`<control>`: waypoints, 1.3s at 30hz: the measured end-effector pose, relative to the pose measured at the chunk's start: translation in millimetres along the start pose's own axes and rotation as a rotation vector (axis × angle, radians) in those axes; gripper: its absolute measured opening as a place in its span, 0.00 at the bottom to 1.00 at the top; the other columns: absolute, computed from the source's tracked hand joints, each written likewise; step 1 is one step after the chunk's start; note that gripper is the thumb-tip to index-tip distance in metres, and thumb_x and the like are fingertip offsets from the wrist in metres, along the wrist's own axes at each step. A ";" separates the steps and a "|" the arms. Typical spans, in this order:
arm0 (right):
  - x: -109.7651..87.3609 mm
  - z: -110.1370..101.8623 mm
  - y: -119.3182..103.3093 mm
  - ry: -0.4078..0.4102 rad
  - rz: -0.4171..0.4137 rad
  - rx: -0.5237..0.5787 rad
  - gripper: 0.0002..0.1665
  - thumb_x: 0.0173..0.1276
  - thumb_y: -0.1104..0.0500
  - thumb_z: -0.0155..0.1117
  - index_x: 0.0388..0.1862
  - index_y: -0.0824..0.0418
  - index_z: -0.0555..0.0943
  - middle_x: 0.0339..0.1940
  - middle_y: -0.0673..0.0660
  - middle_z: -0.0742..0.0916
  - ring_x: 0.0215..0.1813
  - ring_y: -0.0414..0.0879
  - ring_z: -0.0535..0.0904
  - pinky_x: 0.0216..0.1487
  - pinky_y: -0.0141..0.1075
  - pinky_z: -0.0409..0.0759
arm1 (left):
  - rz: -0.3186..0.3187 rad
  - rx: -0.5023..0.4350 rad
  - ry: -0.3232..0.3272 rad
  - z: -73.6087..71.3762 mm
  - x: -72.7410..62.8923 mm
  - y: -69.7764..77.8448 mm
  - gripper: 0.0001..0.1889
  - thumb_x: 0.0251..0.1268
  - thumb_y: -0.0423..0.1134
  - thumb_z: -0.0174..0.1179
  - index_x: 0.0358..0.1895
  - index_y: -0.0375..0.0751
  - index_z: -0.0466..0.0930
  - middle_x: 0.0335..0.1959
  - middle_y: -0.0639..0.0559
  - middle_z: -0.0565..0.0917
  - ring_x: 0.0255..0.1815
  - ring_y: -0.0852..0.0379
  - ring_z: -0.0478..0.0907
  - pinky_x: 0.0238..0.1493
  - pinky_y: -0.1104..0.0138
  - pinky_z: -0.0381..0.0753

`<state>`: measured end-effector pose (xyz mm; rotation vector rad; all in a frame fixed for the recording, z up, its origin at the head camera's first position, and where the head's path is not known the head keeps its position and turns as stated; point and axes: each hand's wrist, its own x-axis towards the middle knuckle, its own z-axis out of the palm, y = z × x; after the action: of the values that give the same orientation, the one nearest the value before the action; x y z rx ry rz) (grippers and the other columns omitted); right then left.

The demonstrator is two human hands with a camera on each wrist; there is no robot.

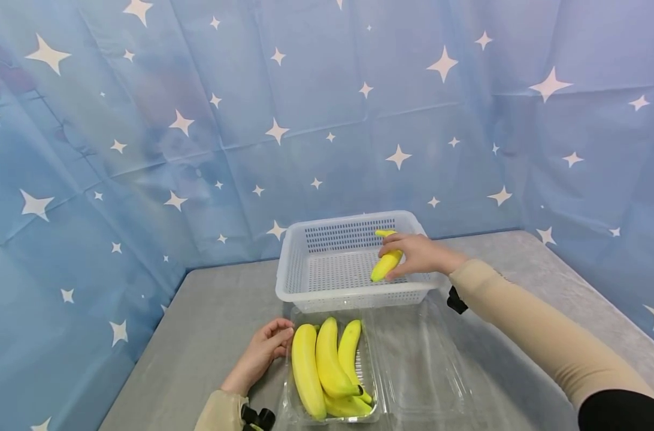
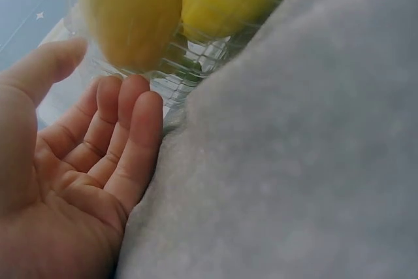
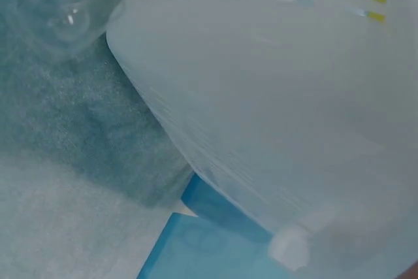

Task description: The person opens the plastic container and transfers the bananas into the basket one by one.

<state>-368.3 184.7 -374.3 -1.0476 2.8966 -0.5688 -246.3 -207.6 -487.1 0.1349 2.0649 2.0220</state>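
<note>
In the head view my right hand (image 1: pixel 415 254) grips a small yellow banana (image 1: pixel 385 266) inside the white plastic basket (image 1: pixel 354 296), over its right part. Beside the clear plastic clamshell box (image 1: pixel 378 383) is my left hand (image 1: pixel 262 353), fingers bent loosely with the fingertips at the box's left side. Several bananas (image 1: pixel 305 371) lie in that box. The left wrist view shows the left hand (image 2: pixel 91 155) palm up, thumb apart, fingertips against the box's ribbed wall (image 2: pixel 176 86). Only the basket's outer wall (image 3: pixel 261 96) fills most of the right wrist view; the gripping fingers are hidden there.
The box's transparent lid (image 1: pixel 418 365) lies folded out to the right, in front of the basket. Grey cloth covers the table (image 1: pixel 224 299). A blue curtain with white stars (image 1: pixel 332 161) hangs right behind the basket and along both sides.
</note>
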 end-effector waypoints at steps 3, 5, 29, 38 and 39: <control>1.5 0.8 1.1 0.010 -0.017 -0.005 0.39 0.51 0.32 0.72 0.56 0.52 0.81 0.68 0.61 0.73 0.68 0.60 0.67 0.60 0.61 0.67 | 0.004 0.001 0.005 -0.3 -0.2 1.2 0.17 0.71 0.43 0.58 0.50 0.30 0.72 0.30 0.49 0.77 0.27 0.57 0.75 0.31 0.67 0.79; 2.3 1.4 1.3 0.012 -0.025 -0.007 0.40 0.51 0.31 0.71 0.56 0.53 0.82 0.68 0.61 0.73 0.67 0.61 0.67 0.60 0.59 0.68 | 0.005 0.007 0.008 -0.7 -0.6 2.1 0.18 0.71 0.43 0.58 0.50 0.30 0.72 0.30 0.49 0.77 0.28 0.57 0.75 0.31 0.67 0.79; 13.9 21.7 0.3 -0.147 -0.044 -0.221 0.17 0.63 0.47 0.67 0.48 0.52 0.86 0.50 0.52 0.84 0.52 0.51 0.79 0.52 0.50 0.75 | 0.006 0.010 0.011 0.2 -3.0 4.0 0.18 0.70 0.44 0.58 0.50 0.30 0.72 0.31 0.48 0.77 0.29 0.56 0.75 0.32 0.67 0.79; 14.8 29.2 -2.4 -0.213 -0.018 -0.214 0.12 0.64 0.58 0.64 0.47 0.54 0.86 0.48 0.54 0.85 0.49 0.54 0.80 0.51 0.50 0.76 | 0.012 0.005 -0.006 0.3 -2.7 2.6 0.17 0.71 0.42 0.57 0.50 0.30 0.72 0.31 0.49 0.77 0.29 0.57 0.75 0.32 0.67 0.79; 15.1 29.6 -2.9 -0.218 -0.020 -0.209 0.12 0.65 0.59 0.64 0.47 0.54 0.86 0.47 0.54 0.85 0.48 0.53 0.80 0.50 0.49 0.76 | 0.012 0.005 -0.005 0.0 -2.9 2.4 0.17 0.71 0.42 0.57 0.50 0.30 0.72 0.31 0.49 0.77 0.29 0.57 0.75 0.32 0.67 0.79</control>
<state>-374.3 163.5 -399.3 -1.0850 2.7984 -0.1411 -243.8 -208.3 -484.4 0.1532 2.0715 2.0213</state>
